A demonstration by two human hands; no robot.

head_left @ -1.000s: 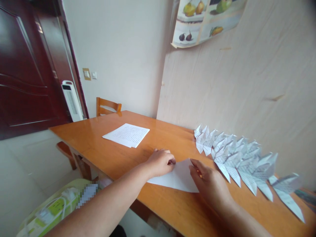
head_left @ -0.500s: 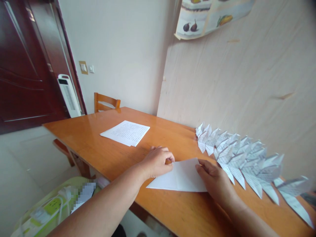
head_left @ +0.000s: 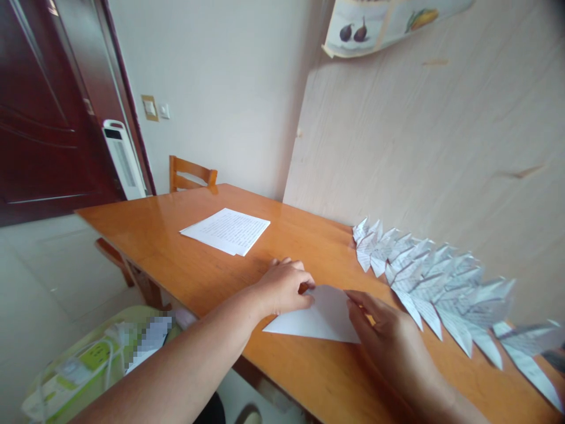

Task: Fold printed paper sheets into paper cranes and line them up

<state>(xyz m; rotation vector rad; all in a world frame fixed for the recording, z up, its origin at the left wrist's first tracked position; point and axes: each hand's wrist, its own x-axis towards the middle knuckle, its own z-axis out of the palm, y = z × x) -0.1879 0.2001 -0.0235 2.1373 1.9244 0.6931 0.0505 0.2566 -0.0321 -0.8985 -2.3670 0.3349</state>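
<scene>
A folded sheet of white paper [head_left: 318,319] lies on the wooden table [head_left: 304,371] between my two hands. My left hand [head_left: 289,287] pinches its upper left edge between thumb and curled fingers. On the other side, my right hand [head_left: 379,321] grips the upper right corner, thumb in front and fingers behind. The sheet's long lower edge runs towards me, with a pointed corner at the left. My right palm hides the sheet's right end.
Several folded paper pieces [head_left: 432,271] stand in overlapping rows along the board at the right. A stack of written sheets [head_left: 226,231] lies farther back on the table. Below the table's left edge is a green-rimmed container [head_left: 57,406] with a power strip [head_left: 95,354]. A chair [head_left: 192,174] stands behind.
My right hand has moved slightly left, bringing the sheet's right corner closer to my left hand. The upper edge now looks bent. The camera view has shifted a little.
</scene>
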